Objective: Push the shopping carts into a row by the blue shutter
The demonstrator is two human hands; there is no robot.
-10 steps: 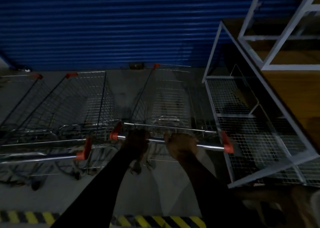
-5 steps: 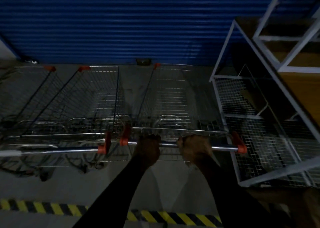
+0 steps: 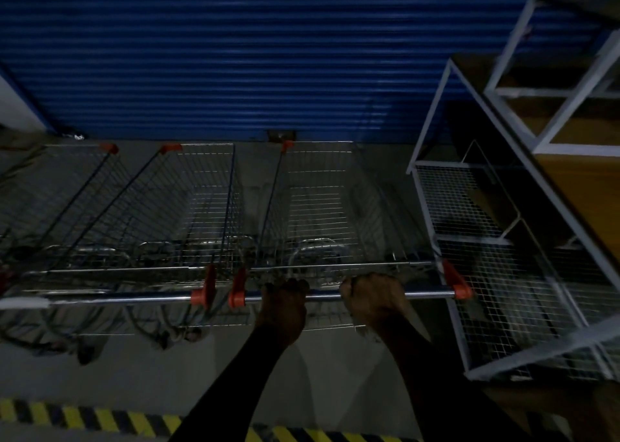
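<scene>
A wire shopping cart (image 3: 322,203) with orange corner caps faces the blue shutter (image 3: 235,55), its nose close to the shutter's foot. My left hand (image 3: 284,302) and my right hand (image 3: 374,299) both grip its chrome handle bar (image 3: 426,294). Beside it on the left stands a second cart (image 3: 188,206), its handle end nearly touching this cart's handle end. A third cart (image 3: 50,186) shows partly at the far left. The scene is dim.
A white metal rack with wire-mesh shelves (image 3: 483,240) stands tight against the cart's right side. Behind it rise a brown board (image 3: 583,186) and more white framing. A yellow-and-black striped line (image 3: 100,420) crosses the floor near my feet.
The cart I hold has rolled forward and leftward, so its handle now lines up next to the neighbouring cart's handle. Both hands keep the same grip.
</scene>
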